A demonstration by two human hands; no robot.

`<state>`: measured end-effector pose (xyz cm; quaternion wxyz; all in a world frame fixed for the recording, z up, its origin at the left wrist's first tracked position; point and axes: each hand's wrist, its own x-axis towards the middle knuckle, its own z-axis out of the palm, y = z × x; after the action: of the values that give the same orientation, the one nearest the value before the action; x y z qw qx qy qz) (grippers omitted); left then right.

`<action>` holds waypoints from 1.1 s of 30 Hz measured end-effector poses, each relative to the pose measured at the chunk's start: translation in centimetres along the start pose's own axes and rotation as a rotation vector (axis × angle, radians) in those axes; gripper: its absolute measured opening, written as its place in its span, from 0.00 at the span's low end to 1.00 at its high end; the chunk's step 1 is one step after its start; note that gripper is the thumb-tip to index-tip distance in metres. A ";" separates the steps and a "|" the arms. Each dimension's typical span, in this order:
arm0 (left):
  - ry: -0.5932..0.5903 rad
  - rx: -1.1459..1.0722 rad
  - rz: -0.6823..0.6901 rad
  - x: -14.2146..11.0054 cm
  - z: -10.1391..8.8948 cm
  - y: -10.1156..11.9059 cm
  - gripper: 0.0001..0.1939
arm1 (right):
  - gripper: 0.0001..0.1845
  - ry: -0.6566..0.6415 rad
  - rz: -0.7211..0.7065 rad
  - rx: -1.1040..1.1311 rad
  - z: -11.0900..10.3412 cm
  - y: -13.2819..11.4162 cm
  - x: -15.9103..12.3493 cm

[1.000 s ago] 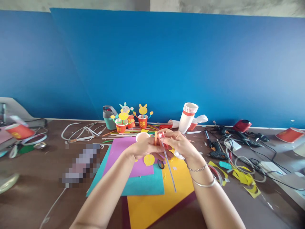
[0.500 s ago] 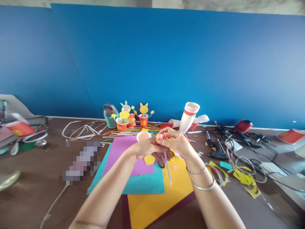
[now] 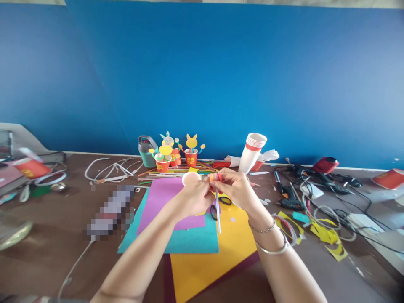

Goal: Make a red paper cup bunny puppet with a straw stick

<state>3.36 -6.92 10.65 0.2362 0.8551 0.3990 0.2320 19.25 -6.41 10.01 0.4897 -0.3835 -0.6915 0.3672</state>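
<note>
Over the coloured paper my two hands meet, fingers closed around a small red-and-orange piece [image 3: 216, 177] whose kind is partly hidden. My left hand [image 3: 198, 197] grips it from the left, and my right hand [image 3: 235, 185] pinches its right side. Below the fingers hangs a thin pale stick [image 3: 218, 214], straw-like, nearly upright; its top end is hidden. A pair of black-handled scissors [image 3: 225, 200] lies under the hands. Beside my left hand is a white round cup opening [image 3: 190, 179]. Purple paper [image 3: 158, 206], teal paper [image 3: 189, 244] and yellow paper [image 3: 227, 252] overlap beneath.
Red cups with yellow paper figures [image 3: 191, 158] stand at the back beside a grey-green flask [image 3: 147, 151]. Stacked white cups [image 3: 252, 153] lean to the right. A glue gun [image 3: 290, 202], cables and yellow scraps [image 3: 325, 233] lie right; a white cable [image 3: 104, 170] lies left.
Both hands still hold the red-and-orange piece. My left hand has turned, its fingers now more tucked in. The pale stick has swung from a slant to nearly upright. The view has shifted slightly.
</note>
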 end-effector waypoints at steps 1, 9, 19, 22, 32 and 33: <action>-0.012 0.008 -0.006 0.0 0.0 0.1 0.09 | 0.15 -0.001 -0.010 0.008 0.0 -0.1 -0.1; 0.179 0.102 -0.237 -0.9 -4.1 -4.5 0.32 | 0.14 0.279 0.070 0.222 -2.2 0.2 0.4; -0.122 -0.060 -0.322 1.1 -1.9 -11.3 0.39 | 0.13 0.603 -0.157 0.336 -3.8 0.8 1.0; -0.070 -0.035 -0.159 1.3 -1.4 -9.0 0.31 | 0.12 0.601 -0.237 0.323 -3.2 0.0 0.3; 0.142 0.055 0.091 1.1 -0.4 -3.6 0.33 | 0.02 0.447 -0.480 0.248 -2.6 -1.5 -1.2; 0.141 0.056 0.102 1.1 -0.4 -3.6 0.32 | 0.03 0.434 -0.490 0.239 -2.5 -1.5 -1.1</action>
<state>1.70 -3.89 9.01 0.1715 0.8620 0.3770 0.2921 21.65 -7.77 11.55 0.7403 -0.2152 -0.5949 0.2273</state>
